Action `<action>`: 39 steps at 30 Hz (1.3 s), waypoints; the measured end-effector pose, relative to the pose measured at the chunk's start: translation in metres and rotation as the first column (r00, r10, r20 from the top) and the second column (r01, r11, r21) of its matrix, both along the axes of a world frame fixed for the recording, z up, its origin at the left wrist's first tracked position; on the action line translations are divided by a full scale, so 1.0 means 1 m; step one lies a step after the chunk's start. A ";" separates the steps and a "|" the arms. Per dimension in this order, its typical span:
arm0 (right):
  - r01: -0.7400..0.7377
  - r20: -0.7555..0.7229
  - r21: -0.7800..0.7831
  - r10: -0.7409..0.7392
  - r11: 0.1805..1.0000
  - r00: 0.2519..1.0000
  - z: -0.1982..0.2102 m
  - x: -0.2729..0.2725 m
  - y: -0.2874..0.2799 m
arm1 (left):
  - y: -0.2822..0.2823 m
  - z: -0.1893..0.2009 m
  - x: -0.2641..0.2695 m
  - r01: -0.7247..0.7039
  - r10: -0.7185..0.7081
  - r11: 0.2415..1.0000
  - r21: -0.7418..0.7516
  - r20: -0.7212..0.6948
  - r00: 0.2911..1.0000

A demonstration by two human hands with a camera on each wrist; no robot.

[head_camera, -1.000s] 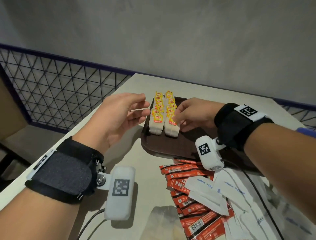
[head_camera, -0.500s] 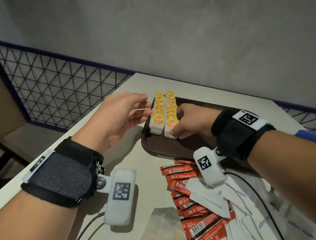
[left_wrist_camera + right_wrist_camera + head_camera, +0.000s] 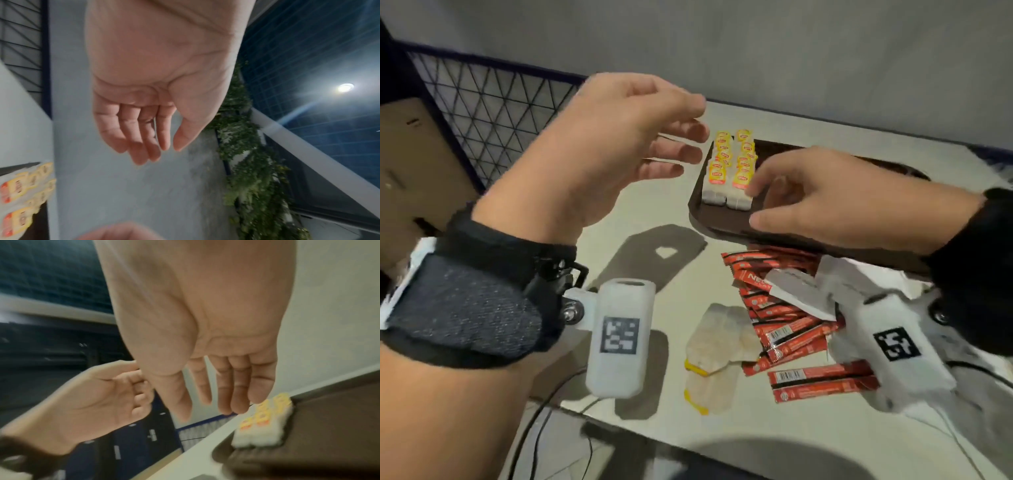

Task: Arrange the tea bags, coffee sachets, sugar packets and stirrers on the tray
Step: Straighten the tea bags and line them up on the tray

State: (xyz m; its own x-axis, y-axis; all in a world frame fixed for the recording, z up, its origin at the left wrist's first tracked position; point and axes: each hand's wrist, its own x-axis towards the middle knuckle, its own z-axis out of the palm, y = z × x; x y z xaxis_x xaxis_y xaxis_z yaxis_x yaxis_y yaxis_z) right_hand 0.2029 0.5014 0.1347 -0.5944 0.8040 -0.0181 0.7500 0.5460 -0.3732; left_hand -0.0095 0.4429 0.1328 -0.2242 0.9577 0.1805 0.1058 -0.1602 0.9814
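your left hand [image 3: 602, 147] hangs in the air above the table [image 3: 654, 219], just left of the tray [image 3: 722, 219], with its fingers loosely spread and nothing in them; the left wrist view shows the palm bare. your right hand [image 3: 825, 202] is over the near part of the tray, fingers relaxed and held apart, gripping nothing, with its fingertips [image 3: 756, 190] right at the near right corner of the tea bags [image 3: 729, 171]; i cannot tell whether they touch. those tea bags stand in two tidy rows at the left end of the dark brown tray, yellow tags up, the rows side by side and touching. in front of the tray, on the table, the red coffee sachets [image 3: 784, 329] lie in a loose fan, with white sugar packets [image 3: 801, 291] lying across them and off to their right, partly behind your right wrist. a few loose tea bags [image 3: 715, 349] sit on the table just left of the sachets, near the front edge. a wire mesh fence [image 3: 493, 102] runs behind the table on the left.
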 end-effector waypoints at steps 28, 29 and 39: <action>0.201 -0.277 0.447 -0.078 0.872 0.958 -0.121 0.029 -0.151 | -0.115 -0.116 0.050 -0.123 0.137 0.990 0.063 -0.516 0.845; 0.213 -0.307 0.449 -0.074 0.868 0.949 -0.122 0.030 -0.150 | -0.113 -0.116 0.048 -0.141 0.146 0.989 0.046 -0.458 0.877; 0.323 -0.668 0.188 -0.120 0.927 0.734 -0.126 0.036 -0.138 | -0.101 -0.111 0.038 -0.144 0.138 0.989 -0.026 -0.172 0.975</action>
